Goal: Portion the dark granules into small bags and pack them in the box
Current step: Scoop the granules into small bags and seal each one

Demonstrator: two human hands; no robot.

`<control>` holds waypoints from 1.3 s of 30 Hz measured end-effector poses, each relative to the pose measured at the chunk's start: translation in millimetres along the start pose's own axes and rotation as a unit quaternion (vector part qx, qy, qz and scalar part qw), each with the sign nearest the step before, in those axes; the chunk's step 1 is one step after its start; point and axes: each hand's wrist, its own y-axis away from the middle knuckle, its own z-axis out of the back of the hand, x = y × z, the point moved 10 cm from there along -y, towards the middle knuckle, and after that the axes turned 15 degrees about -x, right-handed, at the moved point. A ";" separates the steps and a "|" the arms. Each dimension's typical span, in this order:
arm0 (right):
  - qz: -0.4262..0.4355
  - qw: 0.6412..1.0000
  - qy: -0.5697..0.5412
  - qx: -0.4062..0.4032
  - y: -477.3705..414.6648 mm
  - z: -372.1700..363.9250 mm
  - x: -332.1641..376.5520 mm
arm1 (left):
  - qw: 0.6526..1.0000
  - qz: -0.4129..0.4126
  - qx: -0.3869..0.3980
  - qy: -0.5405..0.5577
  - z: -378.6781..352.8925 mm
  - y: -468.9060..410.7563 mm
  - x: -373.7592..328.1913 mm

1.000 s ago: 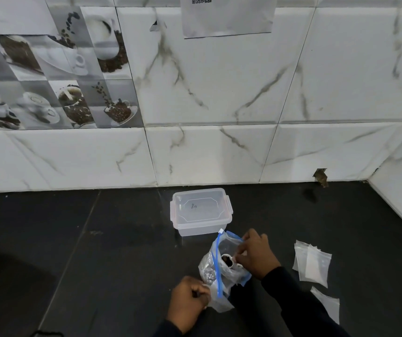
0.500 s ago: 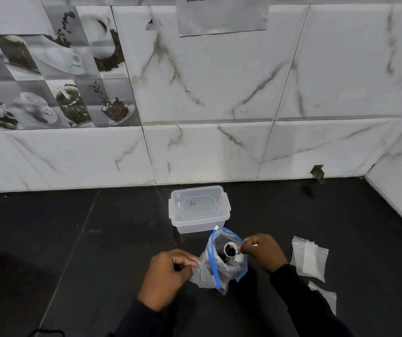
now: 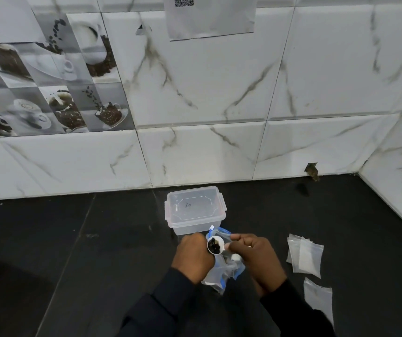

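Leftmost, the left hand (image 3: 193, 257) is seen with its fingers curled tight round the edge of a clear blue-zipped bag (image 3: 214, 279), which hangs crumpled between and below both sets of fingers. Just beside those fingers, a white scoop (image 3: 221, 248) filled with dark granules (image 3: 214, 244) is held over the bag's mouth. Its handle is pinched by the curled fingers of the right hand (image 3: 255, 260). Beyond the fingertips, a lidded clear box (image 3: 195, 210) is stood on the black counter (image 3: 73, 239). Well to the right of the right fingers, small bags (image 3: 304, 255) are laid flat.
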 end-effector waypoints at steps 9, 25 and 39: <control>0.118 0.981 0.120 -0.093 9.0 14.9 -14.0 | 0.996 0.033 0.068 0.048 -16.7 5.5 2.8; 0.611 0.724 0.299 -0.114 74.3 -29.2 -6.6 | 0.975 0.091 -0.011 0.205 -6.0 11.0 11.8; 0.526 0.800 0.283 -0.054 56.8 -27.6 -1.5 | 0.983 0.024 -0.073 0.164 0.7 7.8 8.9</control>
